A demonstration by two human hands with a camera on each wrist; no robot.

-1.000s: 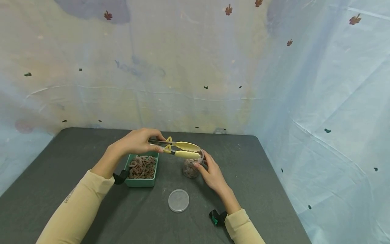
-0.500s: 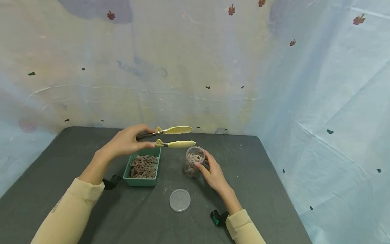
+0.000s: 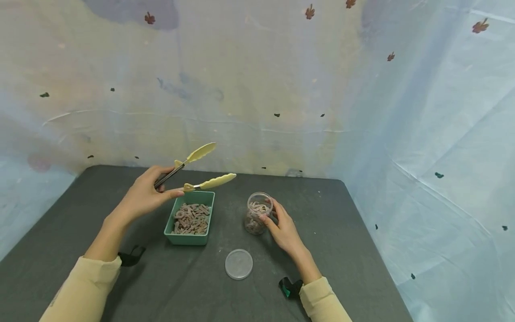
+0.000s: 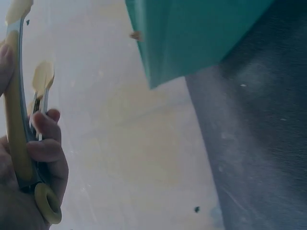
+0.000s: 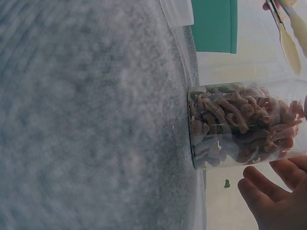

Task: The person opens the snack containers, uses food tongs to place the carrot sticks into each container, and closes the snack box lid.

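Observation:
My left hand (image 3: 146,193) grips a pair of yellow-tipped tongs (image 3: 217,180), whose arms are spread wide with nothing between the tips. The tongs hover above the back of a green tub (image 3: 187,239), which holds many brown, twisted snack-like pieces (image 3: 192,219). In the left wrist view, fingers curl round the tongs' handle (image 4: 18,120). My right hand (image 3: 283,230) holds a clear jar (image 3: 259,212) from its right side, thumb at the front. The jar stands upright on the table, filled with similar brown pieces (image 5: 240,115) to near its top.
A round clear lid (image 3: 239,264) lies flat on the dark table (image 3: 193,286), in front of the jar and tub. A pale patterned sheet (image 3: 249,89) hangs behind the table, and another runs along the right side.
My left hand has drawn the tongs left, away from the jar's mouth to above the tub's back, and their arms have spread wider. My right hand has stayed on the jar.

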